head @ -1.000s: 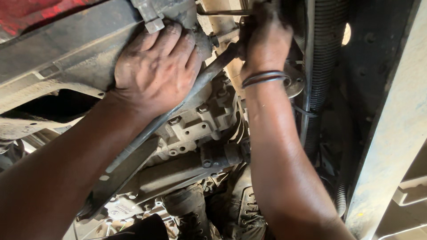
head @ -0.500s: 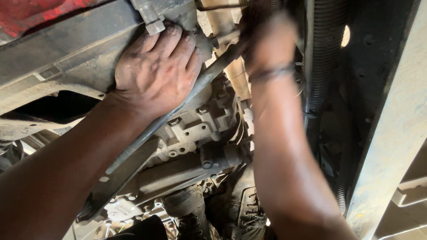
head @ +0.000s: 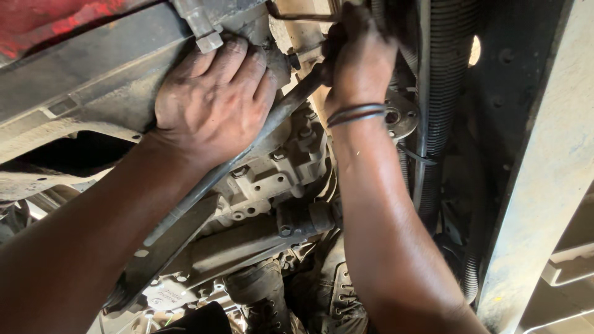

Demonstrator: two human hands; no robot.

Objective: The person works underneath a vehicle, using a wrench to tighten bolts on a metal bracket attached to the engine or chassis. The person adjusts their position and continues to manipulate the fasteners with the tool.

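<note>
Shifting slightly left since before, the right hand [head: 361, 62] is clamping its grip on the rod [head: 278, 117], which is running down-left beneath the left hand [head: 213, 102], whose grip is pressing the crossmember [head: 93, 80].

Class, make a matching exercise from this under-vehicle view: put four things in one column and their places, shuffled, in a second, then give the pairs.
Things:
1. left hand
2. right hand
3. wristbands
4. corrugated hose

Places:
A. runs up the right side of the machinery
B. flat on the dark metal panel
C. round the right wrist
D. gripping the top end of the long metal bar

Pairs: 1-B, 2-D, 3-C, 4-A
</note>
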